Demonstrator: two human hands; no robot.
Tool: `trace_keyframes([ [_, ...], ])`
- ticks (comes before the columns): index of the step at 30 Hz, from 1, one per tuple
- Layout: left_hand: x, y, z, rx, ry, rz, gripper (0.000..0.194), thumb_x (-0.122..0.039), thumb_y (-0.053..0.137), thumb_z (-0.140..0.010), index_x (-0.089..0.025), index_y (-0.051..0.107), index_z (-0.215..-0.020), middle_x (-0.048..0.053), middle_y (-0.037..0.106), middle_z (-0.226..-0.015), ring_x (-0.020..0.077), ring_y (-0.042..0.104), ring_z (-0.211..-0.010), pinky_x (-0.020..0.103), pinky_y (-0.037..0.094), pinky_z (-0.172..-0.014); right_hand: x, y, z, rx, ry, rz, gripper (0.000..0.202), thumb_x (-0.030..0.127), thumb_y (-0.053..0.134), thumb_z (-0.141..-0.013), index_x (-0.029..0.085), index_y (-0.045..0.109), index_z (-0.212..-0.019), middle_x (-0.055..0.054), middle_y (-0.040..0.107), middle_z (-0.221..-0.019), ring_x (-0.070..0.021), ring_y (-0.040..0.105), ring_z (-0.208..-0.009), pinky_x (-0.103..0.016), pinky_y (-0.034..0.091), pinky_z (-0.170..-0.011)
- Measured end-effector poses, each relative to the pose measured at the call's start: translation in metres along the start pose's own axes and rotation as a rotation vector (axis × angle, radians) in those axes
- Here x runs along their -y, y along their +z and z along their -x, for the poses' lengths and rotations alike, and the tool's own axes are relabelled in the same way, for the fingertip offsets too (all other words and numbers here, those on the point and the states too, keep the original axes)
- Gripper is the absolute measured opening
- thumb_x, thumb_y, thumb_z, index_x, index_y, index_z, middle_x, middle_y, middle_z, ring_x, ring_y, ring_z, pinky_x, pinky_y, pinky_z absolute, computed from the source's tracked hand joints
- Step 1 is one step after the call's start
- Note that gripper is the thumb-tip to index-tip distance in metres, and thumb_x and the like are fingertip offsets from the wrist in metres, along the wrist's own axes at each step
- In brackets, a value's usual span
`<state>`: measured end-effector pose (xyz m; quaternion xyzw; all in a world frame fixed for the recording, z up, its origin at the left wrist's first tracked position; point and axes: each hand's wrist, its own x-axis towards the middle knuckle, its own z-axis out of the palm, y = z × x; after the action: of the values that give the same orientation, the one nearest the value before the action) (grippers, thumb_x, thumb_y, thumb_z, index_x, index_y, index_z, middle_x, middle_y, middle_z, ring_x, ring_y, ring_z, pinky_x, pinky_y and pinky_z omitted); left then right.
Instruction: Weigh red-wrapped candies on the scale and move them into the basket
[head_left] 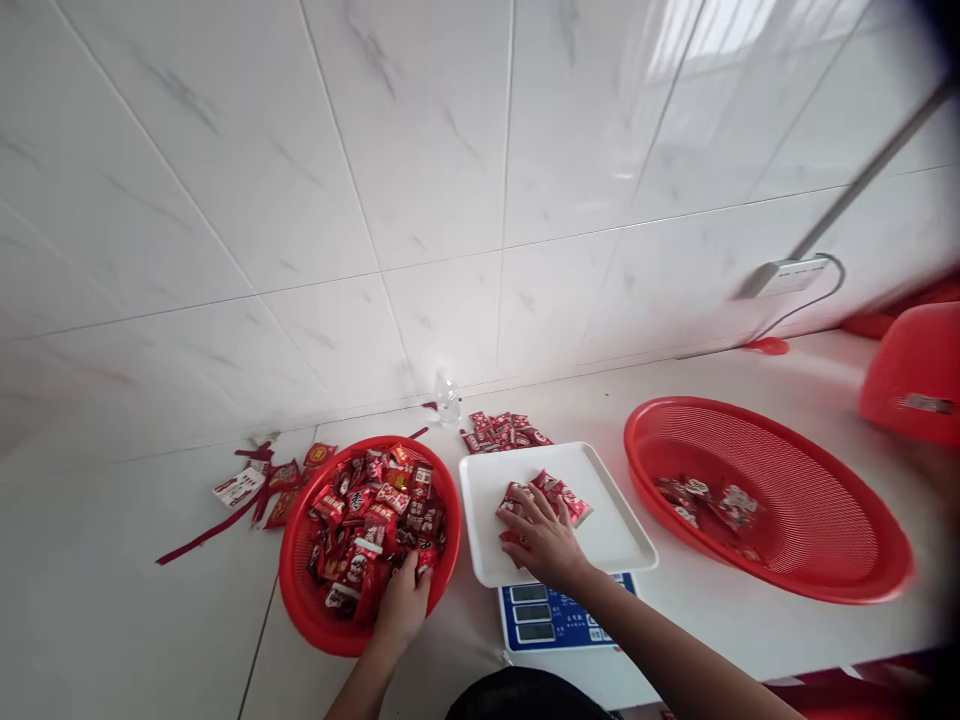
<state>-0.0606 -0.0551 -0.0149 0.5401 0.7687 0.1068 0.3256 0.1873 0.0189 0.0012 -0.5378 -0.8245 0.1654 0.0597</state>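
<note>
Your left hand (pixel 405 600) is at five o'clock in the round red plastic basket (pixel 292 590), its grip partly curled among the glossy red wrapped packets (pixel 379 500) that fill it; you cannot tell from here whether the fingers are closed on one. Your right hand (pixel 544 535) lies palm down on the white rectangular plastic tray (pixel 615 510), its grip spread wide, the fingers resting over a few red-and-pink packets (pixel 574 505) rather than clasping them. With that tray as the clock's centre, the round basket is at nine o'clock, and the blue scale panel (pixel 531 612) with its three grey displays shows at six. A small heap of red patterned packets (pixel 502 432) lies on the white bench (pixel 187 620) at eleven, just beside the tray, with a clear plastic bottle (pixel 448 400) a little beyond. At three o'clock you have a large oval red mesh basket (pixel 810 490), a few packets lying in its nine-o'clock side. Loose red packets (pixel 285 475) and a white printed card (pixel 238 487) lie at the round basket's ten o'clock.
</note>
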Motion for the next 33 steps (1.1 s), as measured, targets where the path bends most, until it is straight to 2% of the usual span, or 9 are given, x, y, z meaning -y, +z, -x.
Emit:
trace_keyframes([
  [5, -0.001, -0.011, 0.004, 0.018, 0.026, 0.140, 0.029, -0.019, 0.038, -0.082, -0.016, 0.053, -0.107, 0.010, 0.063, -0.109, 0.0173, 0.057, -0.102, 0.025, 0.040, -0.086, 0.005, 0.007, 0.000, 0.062, -0.035, 0.039, 0.035, 0.034, 0.047, -0.082, 0.035, 0.057, -0.115, -0.001, 0.036, -0.142, -0.0313, 0.016, -0.134, -0.060, 0.004, -0.103],
  [9, 0.003, -0.017, 0.006, 0.065, 0.097, 0.144, 0.029, -0.022, 0.037, -0.083, -0.016, 0.054, -0.106, 0.009, 0.063, -0.106, 0.0173, 0.057, -0.097, 0.026, 0.041, -0.084, -0.006, 0.006, 0.013, -0.013, -0.023, 0.024, 0.031, 0.036, 0.046, -0.083, 0.035, 0.062, -0.110, -0.001, 0.038, -0.140, -0.0314, 0.020, -0.133, -0.057, 0.016, -0.104],
  [13, 0.000, -0.018, -0.001, 0.057, 0.213, -0.051, 0.033, -0.026, 0.038, -0.083, -0.019, 0.055, -0.111, 0.009, 0.060, -0.112, 0.0209, 0.051, -0.107, 0.031, 0.037, -0.090, -0.018, 0.010, 0.038, -0.120, -0.058, -0.040, 0.032, 0.039, 0.047, -0.083, 0.033, 0.060, -0.112, -0.003, 0.043, -0.137, -0.0323, 0.029, -0.130, -0.054, 0.031, -0.100],
  [16, -0.005, -0.018, -0.014, 0.063, 0.290, -0.182, 0.042, -0.032, 0.039, -0.083, -0.018, 0.050, -0.121, 0.010, 0.050, -0.127, 0.0241, 0.039, -0.121, 0.035, 0.029, -0.101, -0.021, 0.015, 0.056, -0.141, -0.064, -0.066, 0.034, 0.041, 0.045, -0.084, 0.030, 0.060, -0.113, -0.007, 0.044, -0.136, -0.0326, 0.033, -0.128, -0.051, 0.041, -0.094],
  [19, -0.009, -0.016, -0.031, 0.234, 0.240, -0.317, 0.052, -0.029, 0.037, -0.085, -0.022, 0.033, -0.136, 0.007, 0.024, -0.146, 0.0236, 0.017, -0.135, 0.038, 0.019, -0.108, -0.019, 0.015, 0.067, -0.112, -0.031, -0.092, 0.036, 0.043, 0.043, -0.084, 0.029, 0.059, -0.113, -0.009, 0.042, -0.137, -0.0312, 0.037, -0.126, -0.048, 0.045, -0.091],
  [21, -0.010, -0.012, -0.041, 0.312, 0.170, -0.411, 0.062, -0.023, 0.045, -0.080, -0.027, 0.025, -0.139, 0.005, 0.011, -0.150, 0.0258, 0.003, -0.137, 0.043, 0.019, -0.107, -0.017, 0.012, 0.070, -0.089, -0.008, -0.114, 0.037, 0.043, 0.041, -0.085, 0.029, 0.058, -0.114, -0.009, 0.041, -0.137, -0.0302, 0.040, -0.124, -0.046, 0.047, -0.090],
  [24, -0.014, -0.006, -0.054, 0.325, 0.107, -0.485, 0.085, -0.014, 0.063, -0.064, -0.029, 0.025, -0.139, 0.009, 0.008, -0.150, 0.0352, -0.006, -0.135, 0.051, 0.024, -0.102, -0.013, 0.009, 0.071, -0.075, 0.015, -0.143, 0.038, 0.043, 0.040, -0.085, 0.028, 0.058, -0.114, -0.010, 0.043, -0.136, -0.0296, 0.044, -0.121, -0.044, 0.047, -0.091],
  [27, -0.018, -0.003, -0.061, 0.307, 0.082, -0.521, 0.082, -0.012, 0.064, -0.064, -0.028, 0.029, -0.137, 0.013, 0.016, -0.148, 0.0382, 0.001, -0.134, 0.053, 0.027, -0.098, -0.011, 0.007, 0.072, -0.091, 0.019, -0.167, 0.039, 0.045, 0.038, -0.085, 0.028, 0.058, -0.113, -0.009, 0.042, -0.137, -0.0294, 0.047, -0.119, -0.043, 0.048, -0.089],
  [33, -0.017, -0.001, -0.054, 0.277, 0.067, -0.528, 0.065, -0.008, 0.062, -0.061, -0.024, 0.049, -0.123, 0.016, 0.045, -0.129, 0.0347, 0.037, -0.120, 0.046, 0.034, -0.093, -0.011, 0.005, 0.075, -0.079, 0.015, -0.199, 0.039, 0.044, 0.037, -0.084, 0.027, 0.059, -0.112, -0.010, 0.045, -0.134, -0.0282, 0.051, -0.114, -0.041, 0.049, -0.087],
])
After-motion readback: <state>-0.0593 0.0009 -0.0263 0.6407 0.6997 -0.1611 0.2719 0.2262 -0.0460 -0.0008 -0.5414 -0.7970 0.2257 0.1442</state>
